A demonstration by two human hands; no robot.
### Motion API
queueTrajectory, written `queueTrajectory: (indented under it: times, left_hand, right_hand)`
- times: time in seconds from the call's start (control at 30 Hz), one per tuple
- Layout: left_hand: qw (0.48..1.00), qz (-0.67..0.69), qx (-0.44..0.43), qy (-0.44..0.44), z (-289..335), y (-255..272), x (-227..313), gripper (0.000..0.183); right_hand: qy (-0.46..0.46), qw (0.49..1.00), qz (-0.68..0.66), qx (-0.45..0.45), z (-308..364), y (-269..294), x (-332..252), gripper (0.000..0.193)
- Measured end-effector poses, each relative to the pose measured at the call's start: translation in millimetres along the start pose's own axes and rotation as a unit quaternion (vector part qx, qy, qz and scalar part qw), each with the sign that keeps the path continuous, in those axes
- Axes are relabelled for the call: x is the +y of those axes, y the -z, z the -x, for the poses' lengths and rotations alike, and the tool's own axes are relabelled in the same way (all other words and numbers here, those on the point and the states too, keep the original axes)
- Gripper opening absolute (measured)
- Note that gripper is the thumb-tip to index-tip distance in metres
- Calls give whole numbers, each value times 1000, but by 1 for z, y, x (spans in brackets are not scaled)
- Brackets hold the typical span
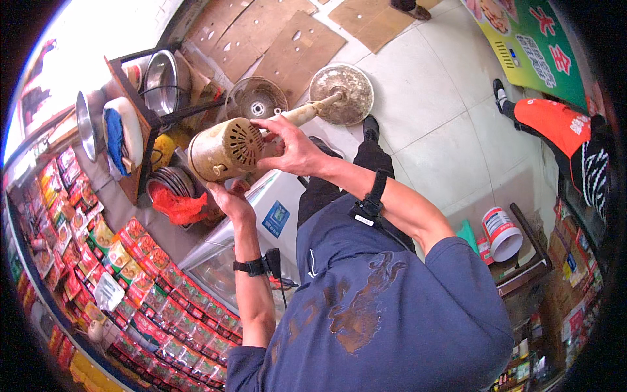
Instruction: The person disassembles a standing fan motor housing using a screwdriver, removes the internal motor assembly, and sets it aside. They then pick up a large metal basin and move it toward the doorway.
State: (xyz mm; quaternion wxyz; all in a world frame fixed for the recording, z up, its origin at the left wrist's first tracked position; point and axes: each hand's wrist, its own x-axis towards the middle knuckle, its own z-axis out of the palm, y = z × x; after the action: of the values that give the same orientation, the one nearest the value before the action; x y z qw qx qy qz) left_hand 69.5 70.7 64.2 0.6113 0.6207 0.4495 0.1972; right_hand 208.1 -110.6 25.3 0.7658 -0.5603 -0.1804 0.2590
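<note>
A: How far along is the head view showing things?
B: Handling is under way: the fan motor housing (219, 157) is tilting between the left hand (232, 201) and right hand (298, 150), its vented end (245, 145) in place, a pole (312, 112) extending toward a round base (354, 97); no blades are showing, and what is left I cannot tell
A: And the fingers?
B: The left ones are holding from below, partly hidden; the right are gripping the vented edge
</note>
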Motion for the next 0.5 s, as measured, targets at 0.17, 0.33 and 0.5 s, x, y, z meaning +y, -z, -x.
queueTrajectory:
  times: [0.17, 0.33, 0.5]
  left_hand:
    - [999, 20, 34, 17, -22, 28, 1, 62]
    - [996, 48, 68, 34, -33, 49, -6, 61]
    - [992, 71, 99, 41, -51, 70, -11, 64]
  right_hand:
    - [16, 999, 29, -43, -29, -30, 10, 89]
    - [20, 997, 35, -72, -50, -55, 18, 88]
    - [19, 995, 54, -83, -68, -87, 28, 87]
